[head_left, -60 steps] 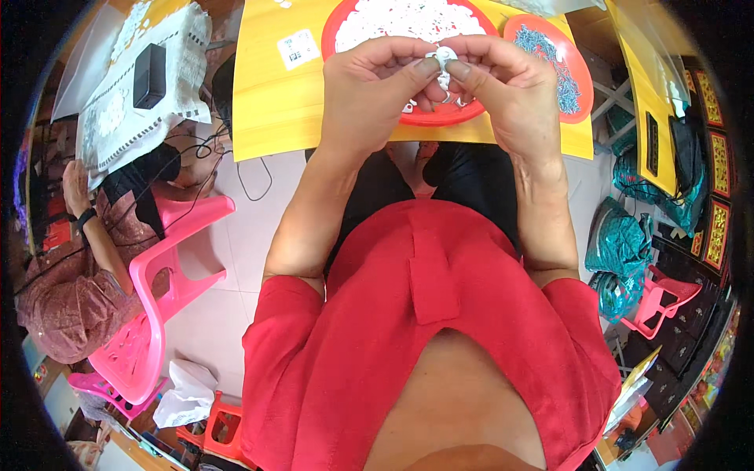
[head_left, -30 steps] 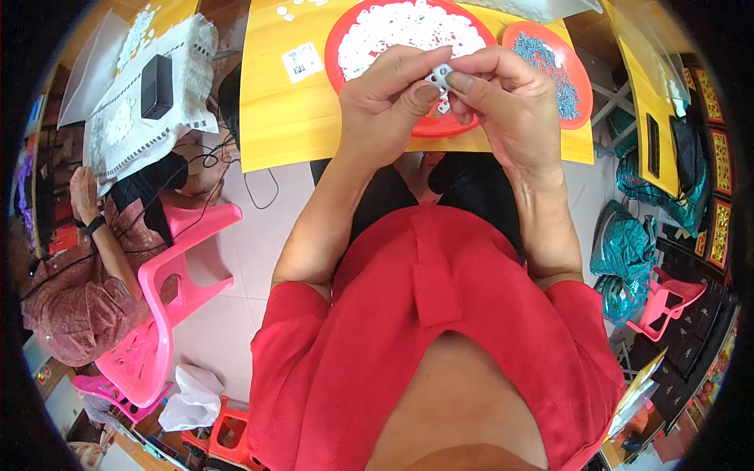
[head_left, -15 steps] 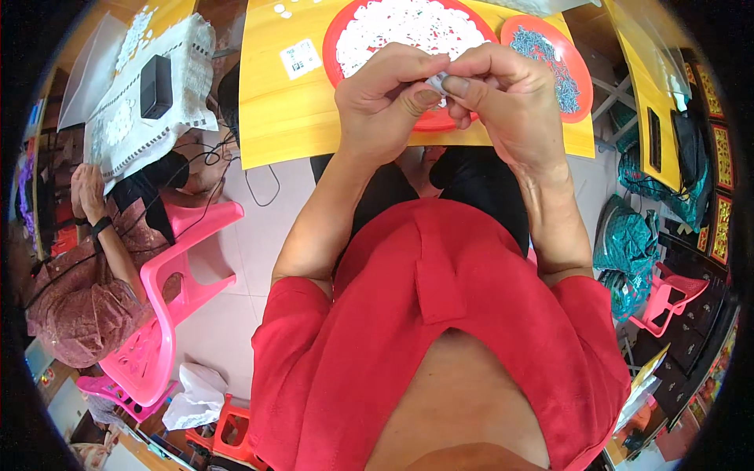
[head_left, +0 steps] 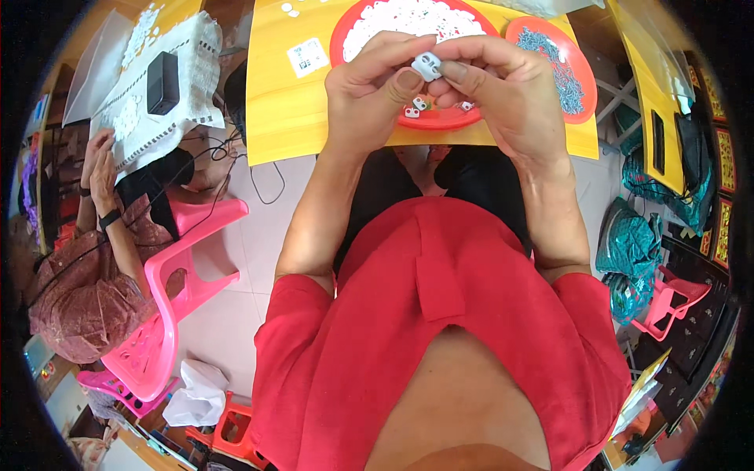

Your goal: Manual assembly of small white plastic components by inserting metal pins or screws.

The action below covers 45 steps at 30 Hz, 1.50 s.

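Between my two hands, above the near rim of a red plate (head_left: 339, 49), is a small white plastic piece (head_left: 426, 66) with two oval holes. My left hand (head_left: 377, 90) pinches it from one side between thumb and forefinger. From the other side my right hand (head_left: 503, 90) grips it the same way, its other fingers curled underneath. Many white plastic pieces (head_left: 412, 20) cover the red plate behind my hands. A few white pieces with dark and red spots (head_left: 419, 103) lie by its near rim. At the right, an orange-red plate (head_left: 585, 82) holds grey metal screws (head_left: 561, 67).
The yellow table (head_left: 287, 118) carries a printed white card (head_left: 307, 56) left of the plates. Further left, a person (head_left: 102, 259) on a pink chair (head_left: 169, 314) works beside a white cloth (head_left: 188, 86) with a black box (head_left: 162, 83). A dark cable (head_left: 267, 196) hangs near the table's edge.
The white piece has come into fuller view, its holes now showing, as my fingers shifted around it. My hands moved slightly left. The other person's hands also moved a little.
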Each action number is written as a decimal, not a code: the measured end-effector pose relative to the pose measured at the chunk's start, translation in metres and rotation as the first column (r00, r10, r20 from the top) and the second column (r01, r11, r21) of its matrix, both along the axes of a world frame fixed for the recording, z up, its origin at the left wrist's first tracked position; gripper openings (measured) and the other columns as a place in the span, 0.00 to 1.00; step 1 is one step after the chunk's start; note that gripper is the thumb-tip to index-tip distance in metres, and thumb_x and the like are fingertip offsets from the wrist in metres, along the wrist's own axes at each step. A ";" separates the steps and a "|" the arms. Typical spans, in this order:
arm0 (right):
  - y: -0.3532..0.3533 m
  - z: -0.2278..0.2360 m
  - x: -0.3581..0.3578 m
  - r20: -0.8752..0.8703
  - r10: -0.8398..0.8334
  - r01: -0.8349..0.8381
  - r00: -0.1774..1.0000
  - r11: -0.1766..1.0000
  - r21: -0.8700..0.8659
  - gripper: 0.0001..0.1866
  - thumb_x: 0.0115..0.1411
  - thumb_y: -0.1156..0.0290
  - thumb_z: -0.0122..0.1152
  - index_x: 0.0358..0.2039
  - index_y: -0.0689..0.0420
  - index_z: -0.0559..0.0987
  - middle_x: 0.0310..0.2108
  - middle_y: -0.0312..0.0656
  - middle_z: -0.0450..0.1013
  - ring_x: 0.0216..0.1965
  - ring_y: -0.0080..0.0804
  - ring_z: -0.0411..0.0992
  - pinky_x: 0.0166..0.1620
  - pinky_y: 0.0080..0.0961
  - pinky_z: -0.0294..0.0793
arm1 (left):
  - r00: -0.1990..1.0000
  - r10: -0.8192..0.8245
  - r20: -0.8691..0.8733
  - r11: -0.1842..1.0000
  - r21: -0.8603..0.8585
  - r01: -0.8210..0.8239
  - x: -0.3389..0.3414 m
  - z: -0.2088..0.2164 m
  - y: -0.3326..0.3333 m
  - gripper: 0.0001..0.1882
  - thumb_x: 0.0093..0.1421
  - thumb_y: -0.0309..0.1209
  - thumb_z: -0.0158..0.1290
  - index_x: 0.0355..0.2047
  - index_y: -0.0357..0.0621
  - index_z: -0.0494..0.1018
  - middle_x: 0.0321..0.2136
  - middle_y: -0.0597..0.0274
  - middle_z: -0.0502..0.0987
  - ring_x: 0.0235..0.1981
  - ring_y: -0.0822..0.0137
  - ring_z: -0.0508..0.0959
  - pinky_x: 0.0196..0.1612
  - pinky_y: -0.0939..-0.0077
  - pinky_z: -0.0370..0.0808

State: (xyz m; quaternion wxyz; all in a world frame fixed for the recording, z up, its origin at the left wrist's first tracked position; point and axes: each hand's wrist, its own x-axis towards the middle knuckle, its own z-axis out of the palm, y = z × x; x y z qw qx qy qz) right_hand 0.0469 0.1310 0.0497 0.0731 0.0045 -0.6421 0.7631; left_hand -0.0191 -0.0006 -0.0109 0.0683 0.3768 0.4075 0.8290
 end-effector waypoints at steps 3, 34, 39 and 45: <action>0.001 0.000 0.000 -0.009 -0.002 0.002 1.000 1.000 0.024 0.08 0.53 0.79 0.53 0.33 0.68 0.74 0.25 0.43 0.73 0.25 0.23 0.72 0.29 0.15 0.74 | 0.998 -0.044 0.043 0.998 0.044 0.042 0.001 0.001 0.002 0.14 0.54 0.24 0.50 0.42 0.35 0.70 0.37 0.58 0.69 0.34 0.70 0.72 0.37 0.81 0.74; 0.161 0.030 -0.154 -0.251 -0.566 0.615 0.785 0.665 0.424 0.05 0.47 0.79 0.53 0.26 0.62 0.76 0.19 0.39 0.71 0.19 0.23 0.68 0.22 0.19 0.69 | 0.694 0.398 -0.601 0.484 -0.505 -0.715 -0.023 -0.012 -0.019 0.09 0.45 0.20 0.54 0.29 0.35 0.73 0.25 0.52 0.72 0.27 0.57 0.72 0.31 0.72 0.69; 0.182 0.022 -0.167 -0.242 -0.529 0.553 0.813 0.574 0.604 0.08 0.46 0.78 0.53 0.30 0.64 0.76 0.20 0.41 0.72 0.20 0.25 0.69 0.25 0.19 0.69 | 0.683 0.355 -0.638 0.452 -0.522 -0.723 -0.021 -0.007 -0.019 0.09 0.45 0.20 0.55 0.30 0.34 0.72 0.25 0.53 0.72 0.28 0.60 0.72 0.32 0.74 0.69; 0.173 0.022 -0.080 -0.446 -0.392 0.574 0.805 0.324 0.752 0.10 0.48 0.75 0.54 0.31 0.66 0.75 0.22 0.42 0.73 0.22 0.29 0.70 0.28 0.22 0.69 | 0.677 0.279 -0.681 0.407 -0.555 -0.726 -0.023 -0.010 -0.016 0.08 0.46 0.21 0.55 0.29 0.34 0.72 0.25 0.53 0.73 0.28 0.61 0.73 0.33 0.75 0.69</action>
